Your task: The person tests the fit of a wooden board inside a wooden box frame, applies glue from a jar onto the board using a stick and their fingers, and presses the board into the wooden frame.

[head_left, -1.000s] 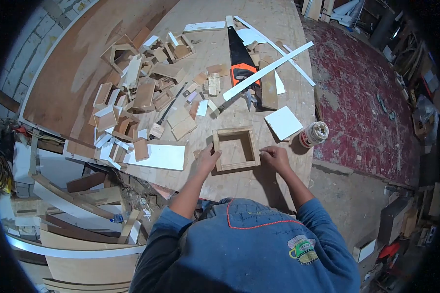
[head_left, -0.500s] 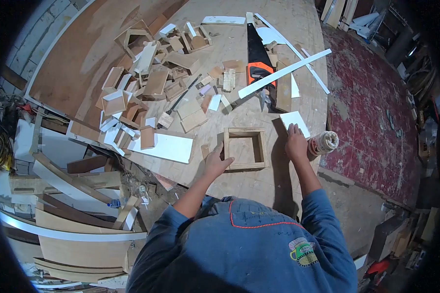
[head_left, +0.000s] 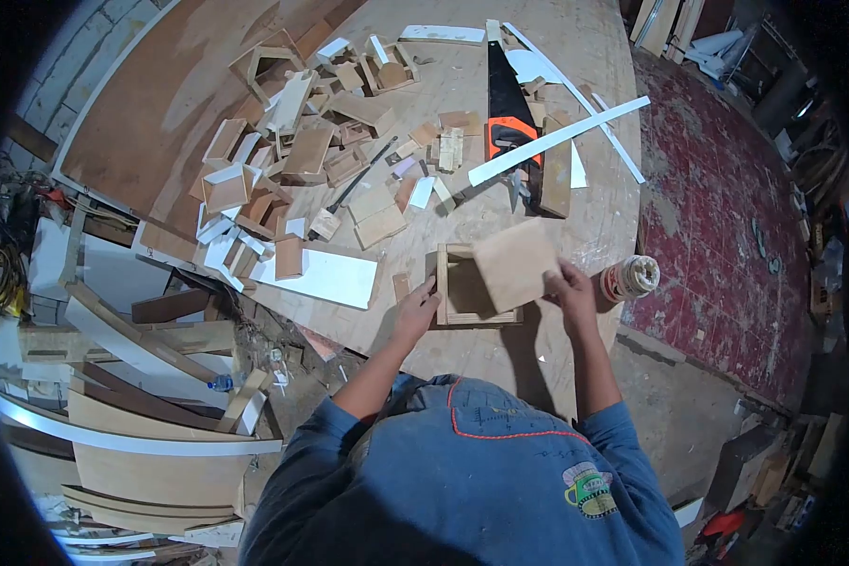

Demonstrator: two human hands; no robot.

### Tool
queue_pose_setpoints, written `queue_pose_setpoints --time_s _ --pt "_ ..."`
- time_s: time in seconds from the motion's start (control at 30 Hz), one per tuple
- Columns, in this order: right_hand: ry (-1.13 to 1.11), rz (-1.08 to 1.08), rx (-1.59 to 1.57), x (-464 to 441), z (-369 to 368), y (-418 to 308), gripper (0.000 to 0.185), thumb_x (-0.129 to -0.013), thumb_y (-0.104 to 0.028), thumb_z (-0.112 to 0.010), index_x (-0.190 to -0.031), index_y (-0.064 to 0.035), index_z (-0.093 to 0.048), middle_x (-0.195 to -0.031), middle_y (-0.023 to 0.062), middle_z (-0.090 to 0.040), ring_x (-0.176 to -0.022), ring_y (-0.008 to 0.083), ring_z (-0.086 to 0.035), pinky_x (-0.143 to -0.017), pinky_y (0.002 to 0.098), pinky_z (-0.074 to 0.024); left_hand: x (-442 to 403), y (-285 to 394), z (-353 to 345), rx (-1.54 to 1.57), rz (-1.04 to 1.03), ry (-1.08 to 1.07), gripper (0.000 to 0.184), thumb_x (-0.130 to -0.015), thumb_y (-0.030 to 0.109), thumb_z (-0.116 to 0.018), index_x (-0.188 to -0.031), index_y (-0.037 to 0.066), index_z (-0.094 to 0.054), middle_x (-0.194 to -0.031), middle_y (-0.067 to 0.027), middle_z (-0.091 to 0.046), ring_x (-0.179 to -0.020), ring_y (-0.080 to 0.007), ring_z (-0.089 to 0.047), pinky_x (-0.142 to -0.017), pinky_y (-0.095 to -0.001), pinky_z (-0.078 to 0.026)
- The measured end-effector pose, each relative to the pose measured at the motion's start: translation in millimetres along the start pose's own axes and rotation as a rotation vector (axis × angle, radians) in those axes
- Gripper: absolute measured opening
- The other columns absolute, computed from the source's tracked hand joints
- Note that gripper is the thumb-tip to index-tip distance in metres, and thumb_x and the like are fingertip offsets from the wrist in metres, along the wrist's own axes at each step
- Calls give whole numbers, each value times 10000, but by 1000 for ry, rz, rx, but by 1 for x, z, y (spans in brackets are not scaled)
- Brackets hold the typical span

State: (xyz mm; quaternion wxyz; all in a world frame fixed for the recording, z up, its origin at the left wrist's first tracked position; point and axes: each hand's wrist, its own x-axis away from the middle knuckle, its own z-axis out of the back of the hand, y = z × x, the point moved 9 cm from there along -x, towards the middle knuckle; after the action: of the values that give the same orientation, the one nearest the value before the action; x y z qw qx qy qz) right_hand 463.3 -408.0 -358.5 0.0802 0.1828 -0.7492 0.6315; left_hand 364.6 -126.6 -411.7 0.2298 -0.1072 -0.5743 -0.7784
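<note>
My right hand (head_left: 572, 291) grips a square wooden panel (head_left: 516, 264) by its right edge, brown face up. The panel is tilted above a small open wooden frame (head_left: 443, 288) and hides its right part. My left hand (head_left: 417, 311) is at the left side of the frame, with thumb and fingers closed against its edge. A jar (head_left: 631, 277) with a crusted, pale rim stands just right of my right hand.
A black and orange handsaw (head_left: 509, 104) lies at the back under a white strip (head_left: 558, 141). Many wood offcuts (head_left: 307, 151) are heaped at the left, near a white board (head_left: 335, 279). Curved wooden pieces (head_left: 141, 349) lie beyond the table's left edge.
My right hand has lifted the square panel from beside the jar, brought it left over the frame, and its brown face now shows instead of the white one. My left hand stays by the frame.
</note>
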Motion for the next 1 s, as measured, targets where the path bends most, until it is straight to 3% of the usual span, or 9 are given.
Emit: queue_pose_setpoints --time_s 0.13,0.3,0.37,0.47,0.6,0.73,0.8,0.9,1.0 --pt "-217 -104 138 -17 -31 37 366 -814 -70 -660 -1167 1 -591 -956 53 -653 -783 111 -607 -685 253 -504 0 -9 6 77 -30 118 486 -890 301 -539 -1256 -18 -516 -1172 -163 -606 -1066 -229 -581 -919 -315 -431" --pt "-239 -68 353 -43 -38 40 361 -759 -82 -713 -1110 -36 -643 -907 93 -674 -757 131 -620 -677 263 -493 5 -5 3 106 -81 86 451 -880 235 -566 -1256 -11 -517 -1077 -126 -654 -984 -200 -620 -874 -298 -460" --pt "-110 168 679 -46 -38 20 309 -717 -137 -747 -1005 -46 -685 -901 115 -657 -727 179 -627 -664 299 -487 12 2 3 66 -105 91 460 -861 214 -582 -1259 -7 -514 -1080 -137 -651 -986 -207 -624 -870 -303 -466" --pt "-9 343 937 -32 -50 -8 297 -676 -190 -770 -932 -55 -702 -886 121 -616 -737 239 -614 -675 347 -483 27 28 7 -48 -115 105 491 -822 174 -611 -1270 3 -505 -1081 -154 -647 -984 -219 -630 -850 -314 -482" --pt "12 413 932 -22 -56 -9 324 -666 -210 -775 -947 -68 -700 -872 118 -583 -782 271 -596 -710 365 -482 21 18 5 -13 -198 167 517 -786 126 -632 -1275 15 -503 -1094 -170 -637 -984 -232 -635 -823 -323 -500" --pt "23 497 947 -15 -55 -7 477 -661 -251 -778 -1071 -49 -645 -925 139 -584 -865 296 -582 -746 373 -479 25 16 3 21 -167 178 512 -793 85 -627 -1287 47 -497 -1154 -156 -612 -1002 -196 -612 -850 -300 -482" --pt "22 550 940 -5 -54 -7 552 -655 -272 -782 -1125 -36 -616 -943 148 -580 -891 306 -575 -762 376 -478 26 17 7 100 -272 227 457 -802 77 -625 -1244 24 -522 -1100 -160 -635 -977 -190 -620 -830 -300 -492" --pt "35 454 812 4 -43 3 691 -642 -313 -788 -1202 15 -549 -957 166 -568 -937 306 -554 -816 376 -463 30 21 13 31 -266 257 397 -816 119 -641 -1185 3 -554 -1017 -151 -658 -929 -174 -631 -805 -290 -497" --pt "42 445 798 -5 -30 31 670 -651 -303 -786 -1189 20 -552 -944 163 -568 -923 299 -556 -810 370 -460 25 19 15 32 -236 294 385 -777 122 -686 -1130 -2 -596 -964 -134 -660 -805 -163 -647 -735 -278 -508"
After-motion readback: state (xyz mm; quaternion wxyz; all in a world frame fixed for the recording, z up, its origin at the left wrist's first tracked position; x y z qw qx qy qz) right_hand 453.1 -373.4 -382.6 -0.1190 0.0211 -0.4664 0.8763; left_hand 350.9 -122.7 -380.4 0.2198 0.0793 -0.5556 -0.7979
